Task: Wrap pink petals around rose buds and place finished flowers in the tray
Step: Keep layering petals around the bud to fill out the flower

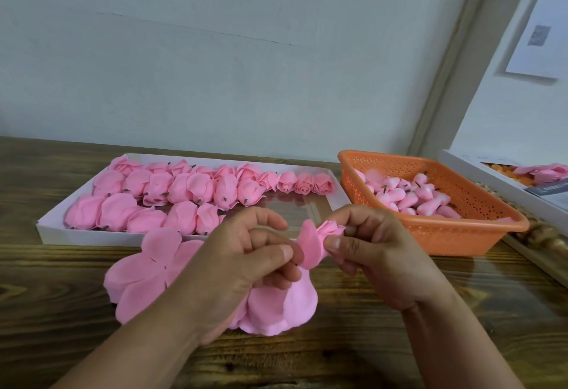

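Both hands are up over the wooden table (399,342), working one flower between them. The right hand (378,253) has thumb and fingers curled round a pink rose bud (330,230), pinching it near its top. The left hand (246,262) pinches a pink petal (310,245) against the bud's side, thumb pressed to fingertips, the petal cupping the bud. Under the left wrist lies a loose pile of petal sheets (144,275), spread flat on the table just in front of the tray.

The white tray (52,230) sits behind the hands, at the back left, and it holds rows of finished roses (172,192), most lying with their dark stem stubs showing, a few at the right end facing forward. To its right, touching or nearly so, stands an orange basket (445,235) with a heap of bare buds (412,198) inside. At the far right edge there is another white box (504,186), with what looks like more pink pieces in it, though that corner is too cut off to say for sure.
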`<act>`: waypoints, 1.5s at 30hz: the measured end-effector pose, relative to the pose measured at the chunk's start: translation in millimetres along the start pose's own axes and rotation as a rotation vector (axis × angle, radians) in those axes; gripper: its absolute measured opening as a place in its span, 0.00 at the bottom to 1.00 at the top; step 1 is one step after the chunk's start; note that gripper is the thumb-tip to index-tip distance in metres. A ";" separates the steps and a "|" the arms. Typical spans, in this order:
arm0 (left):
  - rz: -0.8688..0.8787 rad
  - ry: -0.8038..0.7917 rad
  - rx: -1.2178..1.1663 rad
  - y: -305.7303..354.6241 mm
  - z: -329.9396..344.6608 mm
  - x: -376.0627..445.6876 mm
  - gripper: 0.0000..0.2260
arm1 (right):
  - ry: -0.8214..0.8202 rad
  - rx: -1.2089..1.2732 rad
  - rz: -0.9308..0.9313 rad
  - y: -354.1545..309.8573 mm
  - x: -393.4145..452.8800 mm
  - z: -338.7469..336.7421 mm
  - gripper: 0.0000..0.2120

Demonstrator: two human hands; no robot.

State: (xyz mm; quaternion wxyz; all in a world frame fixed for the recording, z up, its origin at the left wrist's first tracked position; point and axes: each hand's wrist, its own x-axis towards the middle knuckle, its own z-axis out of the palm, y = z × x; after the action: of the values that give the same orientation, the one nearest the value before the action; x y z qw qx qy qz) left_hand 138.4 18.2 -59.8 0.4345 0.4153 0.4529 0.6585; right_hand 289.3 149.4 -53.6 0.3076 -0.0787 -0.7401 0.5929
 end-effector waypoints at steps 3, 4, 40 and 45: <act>0.094 0.033 0.151 -3.9 2.0 0.1 0.06 | 0.023 0.006 0.016 0.1 0.8 3.8 0.05; 0.121 0.042 0.203 -4.6 2.4 0.4 0.04 | 0.026 0.008 0.027 0.2 1.0 5.2 0.05; -0.380 -0.123 -0.253 -0.8 10.9 -3.9 0.15 | -0.037 -0.087 0.050 -7.0 -2.3 13.4 0.06; -0.381 -0.137 -0.335 2.4 13.1 -4.0 0.13 | 0.055 -0.233 -0.017 -4.7 -1.2 17.6 0.07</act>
State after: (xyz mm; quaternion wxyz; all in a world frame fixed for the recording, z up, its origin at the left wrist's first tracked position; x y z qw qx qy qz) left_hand 151.4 17.1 -54.9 0.6431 0.2883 0.3774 0.6007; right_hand 281.7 132.9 -51.5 0.3216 -0.1237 -0.7960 0.4977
